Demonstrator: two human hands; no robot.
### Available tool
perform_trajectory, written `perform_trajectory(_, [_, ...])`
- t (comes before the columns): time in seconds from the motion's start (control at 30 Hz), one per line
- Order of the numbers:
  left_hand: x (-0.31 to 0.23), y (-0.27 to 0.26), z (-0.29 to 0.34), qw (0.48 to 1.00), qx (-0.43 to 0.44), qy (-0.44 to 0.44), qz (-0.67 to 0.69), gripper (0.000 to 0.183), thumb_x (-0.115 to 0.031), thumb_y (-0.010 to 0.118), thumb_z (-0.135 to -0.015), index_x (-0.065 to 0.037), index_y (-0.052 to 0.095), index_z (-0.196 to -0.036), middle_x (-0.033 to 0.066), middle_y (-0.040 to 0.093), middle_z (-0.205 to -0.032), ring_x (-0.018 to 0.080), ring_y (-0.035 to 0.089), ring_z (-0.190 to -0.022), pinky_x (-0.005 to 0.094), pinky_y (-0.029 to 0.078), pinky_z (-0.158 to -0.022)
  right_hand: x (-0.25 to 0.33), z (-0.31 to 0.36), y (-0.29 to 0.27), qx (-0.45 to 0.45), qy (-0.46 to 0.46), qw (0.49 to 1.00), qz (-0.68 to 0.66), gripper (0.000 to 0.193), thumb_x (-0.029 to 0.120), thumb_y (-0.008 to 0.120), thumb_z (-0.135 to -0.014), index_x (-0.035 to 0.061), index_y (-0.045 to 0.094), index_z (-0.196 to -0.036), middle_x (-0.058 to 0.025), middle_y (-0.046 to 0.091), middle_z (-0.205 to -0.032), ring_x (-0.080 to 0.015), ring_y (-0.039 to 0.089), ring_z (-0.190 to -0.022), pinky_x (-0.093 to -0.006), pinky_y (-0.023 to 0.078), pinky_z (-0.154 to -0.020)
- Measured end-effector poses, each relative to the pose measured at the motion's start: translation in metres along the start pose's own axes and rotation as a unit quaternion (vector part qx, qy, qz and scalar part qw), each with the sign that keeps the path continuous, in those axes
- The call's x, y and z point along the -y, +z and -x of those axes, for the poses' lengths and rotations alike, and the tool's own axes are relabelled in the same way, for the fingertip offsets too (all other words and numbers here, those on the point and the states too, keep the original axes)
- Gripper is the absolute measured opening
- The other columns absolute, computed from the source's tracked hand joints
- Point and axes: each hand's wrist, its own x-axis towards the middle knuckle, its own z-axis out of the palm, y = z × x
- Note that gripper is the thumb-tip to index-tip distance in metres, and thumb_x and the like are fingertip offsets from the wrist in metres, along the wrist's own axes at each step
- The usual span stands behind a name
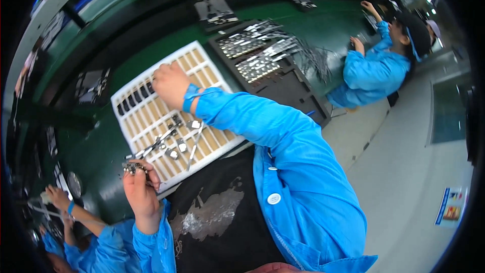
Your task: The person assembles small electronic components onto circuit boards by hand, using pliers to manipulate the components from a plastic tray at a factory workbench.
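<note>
A white tray (218, 77) with rows of narrow tan slots lies on the green table in front of me. Several dark, flat parts (132, 99) fill slots in its far-left row. At the end of that row my right hand (172, 85) reaches down, fingers curled together; whatever they pinch is hidden beneath them. Near the tray's lower left corner, my left hand (140, 188) is closed around a cluster of small metallic parts (135, 167). Loose on the tray are small silver-and-black pieces (172, 153) and a thin pale strip (195, 147).
Beyond the tray, a black tray (290, 90) carries rows of silver strips (260, 65), with a blue stick (310, 113) by its edge. A co-worker in blue (376, 73) sits at the right; another co-worker's sleeve (108, 245) is at lower left, near a round dish (74, 184).
</note>
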Motion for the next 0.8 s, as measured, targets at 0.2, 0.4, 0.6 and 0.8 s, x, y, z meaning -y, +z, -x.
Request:
perform_trajectory(0.2, [0.0, 0.005, -0.012, 1.0, 0.019, -0.004, -0.001, 0.022, -0.024, 0.051, -0.101, -0.003, 0.053, -0.096, 0.005, 0.053, -0.066, 0.0105, 0.047, -0.056, 0.0228, 0.038, -0.05, -0.003, 0.005, 0.001, -0.062, -0.027, 0.997, 0.041, 0.012, 0.015, 0.061, -0.07, 0.0075, 0.065, -0.079, -0.0063, 0.059, -0.085, -0.0242, 0.057, -0.089, -0.0357, 0.045, -0.078])
perform_trajectory(0.4, [-0.006, 0.005, -0.011, 1.0, 0.022, -0.015, 0.005, 0.02, -0.024, 0.056, -0.099, -0.003, 0.054, -0.098, 0.0053, 0.055, -0.069, 0.011, 0.049, -0.056, 0.0238, 0.04, -0.051, -0.002, 0.001, -0.006, -0.07, -0.017, 0.997, 0.023, 0.012, 0.015, 0.061, -0.071, 0.0079, 0.064, -0.08, -0.0061, 0.061, -0.084, -0.0239, 0.058, -0.089, -0.0359, 0.046, -0.077])
perform_trajectory(0.6, [0.003, 0.0, 0.0, 0.999, -0.045, -0.013, 0.004, 0.021, -0.018, 0.064, -0.094, -0.002, 0.057, -0.106, 0.0061, 0.063, -0.088, 0.0135, 0.06, -0.075, 0.0271, 0.05, -0.063, 0.015, -0.002, -0.035, 0.006, 0.061, 0.979, -0.194, 0.013, 0.012, 0.059, -0.08, 0.007, 0.065, -0.091, -0.0206, 0.066, -0.083, -0.0398, 0.064, -0.085, -0.051, 0.05, -0.076])
perform_trajectory(0.8, [-0.009, 0.009, -0.023, 0.999, -0.004, -0.036, 0.034, 0.019, -0.017, 0.067, -0.091, -0.002, 0.058, -0.097, 0.0061, 0.06, -0.083, 0.0145, 0.057, -0.074, 0.0294, 0.049, -0.064, 0.037, 0.025, -0.107, 0.058, 0.216, 0.768, -0.6, 0.016, 0.008, 0.055, -0.095, 0.002, 0.057, -0.11, -0.0069, 0.063, -0.082, -0.0142, 0.061, -0.075, -0.0284, 0.048, -0.068])
